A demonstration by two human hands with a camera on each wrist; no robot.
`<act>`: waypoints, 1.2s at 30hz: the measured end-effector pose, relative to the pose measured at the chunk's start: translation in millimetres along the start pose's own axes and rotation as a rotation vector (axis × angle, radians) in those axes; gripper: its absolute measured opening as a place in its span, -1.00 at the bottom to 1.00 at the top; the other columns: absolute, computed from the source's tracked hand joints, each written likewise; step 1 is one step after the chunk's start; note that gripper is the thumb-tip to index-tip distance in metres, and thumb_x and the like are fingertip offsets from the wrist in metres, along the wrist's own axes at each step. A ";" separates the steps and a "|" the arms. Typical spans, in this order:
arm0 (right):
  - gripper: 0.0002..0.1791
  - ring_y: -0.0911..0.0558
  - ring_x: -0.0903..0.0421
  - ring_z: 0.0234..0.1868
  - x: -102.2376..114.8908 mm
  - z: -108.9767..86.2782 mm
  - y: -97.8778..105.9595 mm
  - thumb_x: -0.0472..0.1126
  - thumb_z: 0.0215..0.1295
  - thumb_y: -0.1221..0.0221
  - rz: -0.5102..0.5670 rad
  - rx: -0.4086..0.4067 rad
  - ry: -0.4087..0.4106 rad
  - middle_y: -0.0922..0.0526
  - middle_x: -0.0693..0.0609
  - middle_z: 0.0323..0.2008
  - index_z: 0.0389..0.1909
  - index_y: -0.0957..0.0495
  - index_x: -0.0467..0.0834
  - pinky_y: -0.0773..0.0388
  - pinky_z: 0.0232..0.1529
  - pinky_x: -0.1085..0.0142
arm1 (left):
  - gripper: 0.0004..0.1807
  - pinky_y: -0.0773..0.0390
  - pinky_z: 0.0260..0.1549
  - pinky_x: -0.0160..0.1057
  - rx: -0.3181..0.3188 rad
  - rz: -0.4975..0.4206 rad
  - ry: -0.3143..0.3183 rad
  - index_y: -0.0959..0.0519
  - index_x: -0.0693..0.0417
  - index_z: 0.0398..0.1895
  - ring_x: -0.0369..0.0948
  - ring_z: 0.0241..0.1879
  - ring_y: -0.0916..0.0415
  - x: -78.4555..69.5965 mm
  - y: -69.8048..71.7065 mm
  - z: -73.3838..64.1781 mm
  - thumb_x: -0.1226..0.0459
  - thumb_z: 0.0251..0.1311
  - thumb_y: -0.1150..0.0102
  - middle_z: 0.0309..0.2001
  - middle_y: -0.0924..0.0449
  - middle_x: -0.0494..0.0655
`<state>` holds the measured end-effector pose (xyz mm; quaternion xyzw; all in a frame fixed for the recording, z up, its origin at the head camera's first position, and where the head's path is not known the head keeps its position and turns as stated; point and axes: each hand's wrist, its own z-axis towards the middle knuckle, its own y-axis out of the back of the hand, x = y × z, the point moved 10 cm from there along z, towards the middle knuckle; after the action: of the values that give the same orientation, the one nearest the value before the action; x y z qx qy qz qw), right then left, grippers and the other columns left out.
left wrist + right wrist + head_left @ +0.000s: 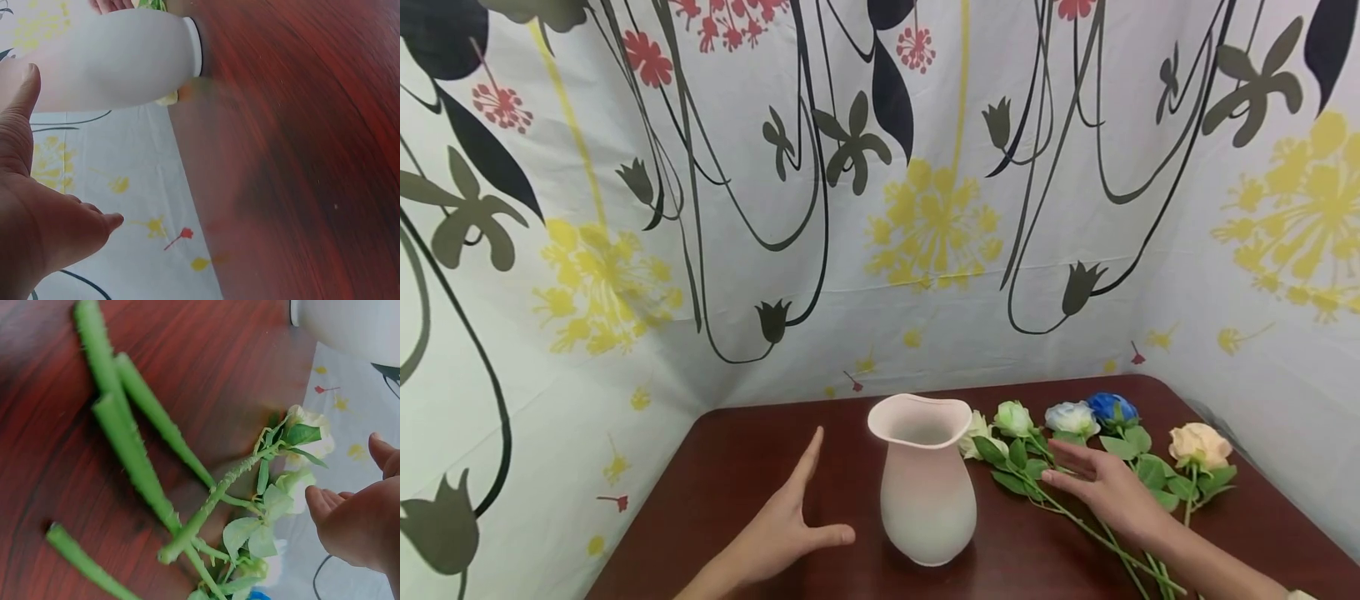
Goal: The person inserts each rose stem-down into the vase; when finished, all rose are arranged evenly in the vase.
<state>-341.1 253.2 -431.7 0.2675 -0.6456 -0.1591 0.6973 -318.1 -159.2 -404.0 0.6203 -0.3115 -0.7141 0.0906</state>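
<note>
A vase, pale pink at its wavy rim and whitish below, stands upright on the table. Just left of it my left hand is held with thumb and fingers spread, holding nothing; in the left wrist view the thumb overlaps the vase. On the other side, my right hand hovers over the flower stems, fingers extended and nothing gripped. A white rose and a pale green rose lie between vase and right hand. In the right wrist view, cut green stems cross one another.
Beyond the right hand lie a light blue rose, a deep blue rose and a peach rose with leaves. The dark red wooden table meets a floral-printed cloth hanging at the back and sides.
</note>
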 end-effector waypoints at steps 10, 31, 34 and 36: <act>-0.28 -0.58 -0.28 0.34 -9.0 17.8 -10.7 -0.02 0.51 -0.33 0.134 -0.028 -0.050 -0.56 -0.32 0.35 0.46 -0.41 -0.40 -0.66 0.18 -0.03 | 0.31 -0.09 0.56 0.21 0.113 -0.179 -0.105 0.23 -0.36 0.75 -0.07 0.69 0.19 -11.4 -21.4 9.2 0.00 0.19 -0.59 0.74 0.22 -0.14; -0.52 -0.76 -0.17 -0.02 -32.2 44.1 -23.0 -0.33 0.34 -0.43 0.136 -0.122 -0.145 -0.74 -0.36 0.01 0.18 -0.59 -0.52 -0.77 -0.12 0.10 | 0.09 -0.17 0.55 0.08 0.138 -0.311 -0.245 -0.05 -0.22 0.73 -0.10 0.65 -0.01 -36.2 -50.4 14.8 0.25 0.26 -0.55 0.69 -0.07 -0.11; -0.52 -0.76 -0.11 -0.17 -30.0 44.3 -23.2 -0.36 0.28 -0.46 0.096 -0.130 -0.130 -0.78 -0.26 -0.16 0.13 -0.60 -0.53 -0.76 -0.21 0.11 | 0.06 -0.16 0.53 0.20 0.124 -0.325 -0.247 -0.08 -0.18 0.72 -0.07 0.64 -0.04 -38.7 -52.1 17.2 0.26 0.27 -0.54 0.67 -0.12 -0.08; -0.55 -0.73 -0.06 -0.26 -29.4 43.9 -24.1 -0.37 0.25 -0.47 0.066 -0.134 -0.116 -0.77 -0.16 -0.26 0.07 -0.61 -0.53 -0.73 -0.27 0.12 | 0.04 -0.17 0.53 0.20 0.115 -0.336 -0.242 -0.10 -0.12 0.71 -0.06 0.63 -0.07 -39.8 -53.2 18.9 0.26 0.27 -0.53 0.66 -0.15 -0.06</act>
<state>-384.8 243.1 -468.6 0.1891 -0.6813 -0.1941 0.6800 -313.7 -90.4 -399.9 0.5776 -0.2524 -0.7694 -0.1034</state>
